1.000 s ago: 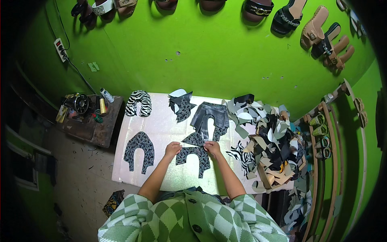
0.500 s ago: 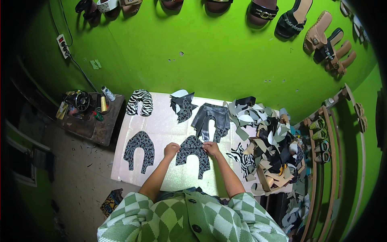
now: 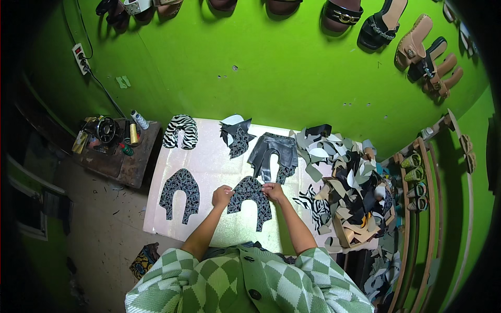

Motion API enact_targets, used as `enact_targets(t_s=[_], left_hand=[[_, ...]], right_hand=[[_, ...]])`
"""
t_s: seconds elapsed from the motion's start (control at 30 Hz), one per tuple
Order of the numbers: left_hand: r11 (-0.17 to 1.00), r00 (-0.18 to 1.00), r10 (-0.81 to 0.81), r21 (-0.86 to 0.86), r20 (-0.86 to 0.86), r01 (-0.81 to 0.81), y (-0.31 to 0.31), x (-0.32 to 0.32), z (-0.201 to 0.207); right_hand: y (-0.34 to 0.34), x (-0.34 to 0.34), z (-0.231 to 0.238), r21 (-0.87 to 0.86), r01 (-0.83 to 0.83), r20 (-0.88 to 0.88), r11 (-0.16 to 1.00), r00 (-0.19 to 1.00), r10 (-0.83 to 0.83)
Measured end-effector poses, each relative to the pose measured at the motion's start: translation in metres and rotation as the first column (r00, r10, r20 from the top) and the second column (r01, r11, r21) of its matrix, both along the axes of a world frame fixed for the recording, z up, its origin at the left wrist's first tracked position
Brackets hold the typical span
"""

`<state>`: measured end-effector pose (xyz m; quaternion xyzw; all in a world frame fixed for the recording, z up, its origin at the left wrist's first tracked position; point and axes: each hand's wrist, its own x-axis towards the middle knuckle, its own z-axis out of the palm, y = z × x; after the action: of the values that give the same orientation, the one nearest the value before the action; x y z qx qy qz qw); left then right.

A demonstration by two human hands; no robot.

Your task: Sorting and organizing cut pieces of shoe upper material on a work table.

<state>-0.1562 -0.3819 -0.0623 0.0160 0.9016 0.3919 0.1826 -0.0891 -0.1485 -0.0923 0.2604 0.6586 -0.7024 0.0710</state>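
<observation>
One arched, mottled dark piece (image 3: 244,195), left hand (image 3: 223,195) and right hand (image 3: 272,191) pinching its sides, glossy black U-shape (image 3: 275,144) beyond.

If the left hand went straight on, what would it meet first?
The black-and-grey patterned horseshoe-shaped cutout, whose left edge the left hand appears to touch; whether it would slide over or under is unclear from above.

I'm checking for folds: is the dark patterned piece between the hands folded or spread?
Spread: between the left hand and right hand, the dark patterned piece shows its arched top and both legs.
</observation>
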Motion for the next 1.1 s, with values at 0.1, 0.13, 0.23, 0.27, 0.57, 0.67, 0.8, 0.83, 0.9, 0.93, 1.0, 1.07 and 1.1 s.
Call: enact_targets(t_s=[0.1,0.13,0.23,0.27,0.57,0.67,0.8,0.83,0.9,0.93,1.0,1.07,1.1], left_hand=[[1.0,1.0,-0.021,0.022,-0.001,0.021,0.002,0.0,0.0],[1.0,1.0,-0.021,0.021,-0.001,0.021,0.002,-0.001,-0.001],[1.0,1.0,0.006,0.029,-0.015,-0.005,0.001,0.0,-0.004],[0.999,1.0,0.013,0.037,-0.017,-0.012,0.001,0.0,-0.005],[0.991,0.995,0.032,-0.126,-0.098,-0.044,0.003,0.005,0.007],[0.986,0.994,0.04,-0.156,-0.099,-0.055,0.003,0.005,0.011],[0.981,0.996,0.045,-0.185,-0.083,-0.06,0.004,0.004,0.011],[0.981,0.996,0.041,-0.185,-0.082,-0.056,0.004,0.004,0.012],[0.979,0.997,0.036,-0.196,-0.067,-0.049,0.006,0.003,0.013],[0.979,0.997,0.037,-0.199,-0.065,-0.05,0.006,0.002,0.012],[0.971,0.998,0.026,-0.235,-0.062,-0.04,0.005,0.001,0.011],[0.97,0.997,0.025,-0.24,-0.07,-0.041,0.006,0.001,0.011],[0.969,0.997,0.025,-0.243,-0.079,-0.044,0.006,0.001,0.011]], right_hand=[[0.004,0.002,-0.008,-0.059,0.036,0.038,0.998,0.999,-0.034],[0.004,0.001,-0.008,-0.074,0.033,0.049,0.997,0.998,-0.029],[0.004,0.001,-0.005,-0.136,0.045,0.069,0.99,0.997,-0.036],[0.004,0.001,-0.003,-0.18,0.062,0.078,0.982,0.996,-0.048],[-0.005,0.005,-0.001,0.315,0.084,-0.028,0.945,0.996,-0.079],[-0.011,0.008,0.012,0.524,0.086,-0.046,0.847,0.996,-0.073],[-0.012,0.008,0.016,0.536,0.091,-0.058,0.839,0.996,-0.071],[-0.012,0.008,0.014,0.536,0.095,-0.069,0.839,0.995,-0.068],[-0.01,0.009,0.01,0.536,0.101,-0.079,0.838,0.994,-0.069],[-0.011,0.009,0.01,0.541,0.099,-0.077,0.835,0.995,-0.069],[-0.012,0.009,0.011,0.544,0.096,-0.072,0.834,0.995,-0.067],[-0.012,0.007,0.012,0.61,0.069,-0.041,0.789,0.998,-0.056],[-0.012,0.007,0.013,0.609,0.069,-0.04,0.79,0.998,-0.056]])
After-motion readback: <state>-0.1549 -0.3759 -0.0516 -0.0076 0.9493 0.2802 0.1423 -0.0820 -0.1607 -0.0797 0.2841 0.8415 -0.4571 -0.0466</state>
